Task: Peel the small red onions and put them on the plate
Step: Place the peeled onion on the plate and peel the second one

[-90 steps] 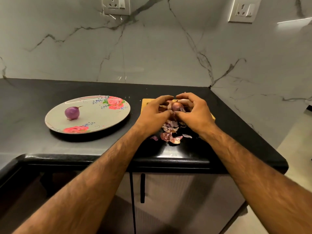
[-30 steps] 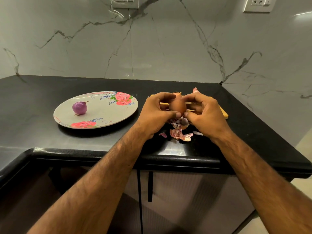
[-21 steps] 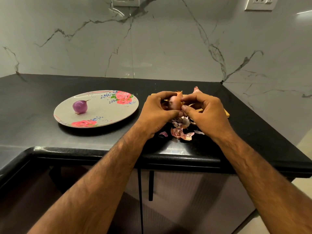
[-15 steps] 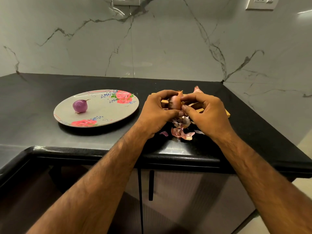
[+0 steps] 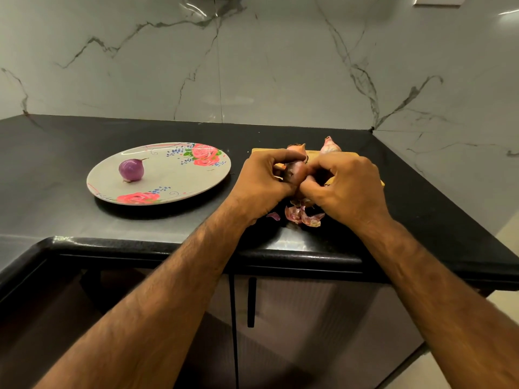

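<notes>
Pinching from both sides, the left hand [image 5: 262, 182] and the right hand [image 5: 346, 189] share a closed grip on one unpeeled onion [image 5: 295, 171], held in the air just above the near edge of the wooden board [image 5: 352, 154]. Fingers cover most of that onion, so only its brown top shows between them. Behind the hands, two more unpeeled onions [image 5: 330, 146] peek over the knuckles; whether they rest on the board is hidden. Loose pink skins [image 5: 302, 216] lie in a small heap on the black surface [image 5: 56, 169], directly below the hands. Well to the left, a flowered plate [image 5: 179, 175] carries a single peeled purple onion [image 5: 131, 170], lying near its left side. Marble wall [image 5: 252, 66] rises behind.
</notes>
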